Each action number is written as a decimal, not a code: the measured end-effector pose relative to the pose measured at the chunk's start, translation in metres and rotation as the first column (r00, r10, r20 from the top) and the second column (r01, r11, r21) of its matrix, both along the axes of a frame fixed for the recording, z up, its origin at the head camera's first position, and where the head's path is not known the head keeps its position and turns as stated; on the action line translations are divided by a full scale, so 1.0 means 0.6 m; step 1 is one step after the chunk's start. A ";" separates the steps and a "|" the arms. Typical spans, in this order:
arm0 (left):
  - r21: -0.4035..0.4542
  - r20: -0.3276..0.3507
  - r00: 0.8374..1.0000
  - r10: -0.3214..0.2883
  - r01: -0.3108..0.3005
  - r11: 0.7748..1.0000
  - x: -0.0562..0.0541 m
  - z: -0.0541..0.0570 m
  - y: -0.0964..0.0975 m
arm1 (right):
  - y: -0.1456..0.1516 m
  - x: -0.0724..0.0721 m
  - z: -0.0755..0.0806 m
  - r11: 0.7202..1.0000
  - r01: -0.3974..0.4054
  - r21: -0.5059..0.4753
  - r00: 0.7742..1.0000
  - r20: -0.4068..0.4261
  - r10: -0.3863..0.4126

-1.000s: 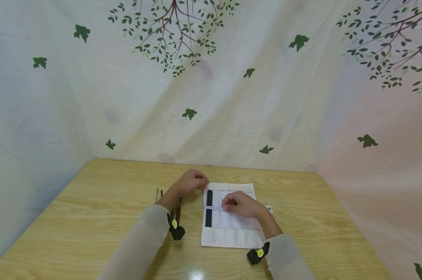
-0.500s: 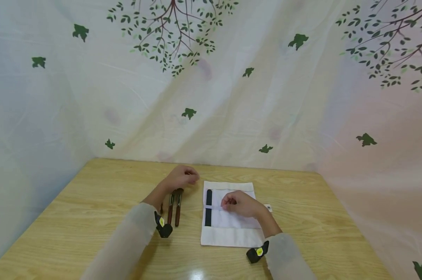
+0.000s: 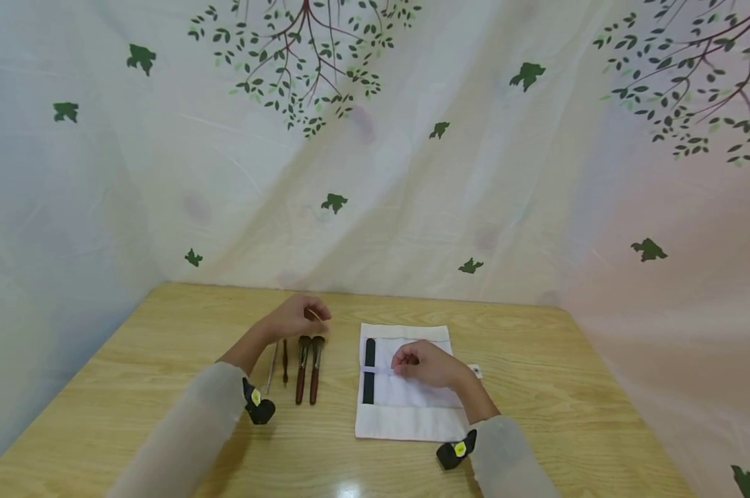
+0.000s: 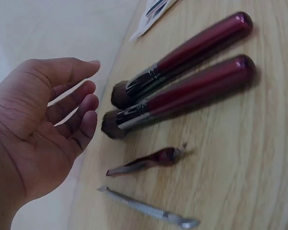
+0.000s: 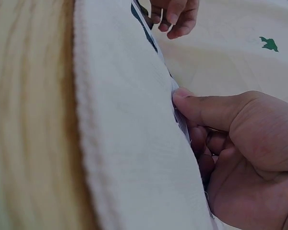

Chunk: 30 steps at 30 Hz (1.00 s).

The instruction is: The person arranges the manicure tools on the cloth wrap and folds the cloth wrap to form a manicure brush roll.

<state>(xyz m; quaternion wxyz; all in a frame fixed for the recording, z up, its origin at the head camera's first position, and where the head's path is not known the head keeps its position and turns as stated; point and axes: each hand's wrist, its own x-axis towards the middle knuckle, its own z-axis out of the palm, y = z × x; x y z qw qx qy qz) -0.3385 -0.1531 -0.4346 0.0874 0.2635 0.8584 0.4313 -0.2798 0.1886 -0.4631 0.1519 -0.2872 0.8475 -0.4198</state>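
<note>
A white fabric roll (image 3: 406, 423) lies spread on the table. A flat black strip with a rounded end (image 3: 369, 387) sits along its left side, crossed by a pale elastic band (image 3: 382, 371). My right hand (image 3: 434, 364) is over the roll and pinches that band between thumb and fingers. My left hand (image 3: 295, 318) hovers behind two thick brushes with dark red handles (image 4: 201, 45) (image 4: 197, 91), its fingers loosely bent and nothing in them. Beside the brushes lie a short dark red tool with a thin metal tip (image 4: 158, 160) and a slim metal tool (image 4: 146, 207).
The wooden table (image 3: 182, 387) reaches back to a hanging cloth (image 3: 387, 256) printed with leaves and branches. A small white tab (image 3: 476, 371) sticks out at the roll's right edge.
My left hand has moved left from the roll's top corner to above the brushes, uncovering them and the two thin tools. The right hand has stayed in place at the band.
</note>
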 end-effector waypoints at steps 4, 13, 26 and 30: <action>-0.038 -0.003 1.000 -0.026 0.026 0.999 0.007 0.000 -0.011 | -0.002 0.002 0.000 1.000 0.002 -0.005 1.000 0.003 -0.002; -0.164 -0.057 0.994 -0.097 0.087 0.983 0.035 -0.004 -0.012 | -0.004 0.010 0.005 1.000 -0.002 -0.012 1.000 0.003 0.002; -0.219 -0.091 0.989 -0.114 0.091 0.971 0.059 -0.015 0.013 | -0.001 0.001 -0.004 1.000 0.003 -0.012 1.000 0.007 -0.003; -0.220 -0.100 0.990 -0.103 0.079 0.972 0.065 -0.016 0.030 | -0.002 0.004 -0.002 1.000 0.012 -0.028 1.000 0.010 -0.012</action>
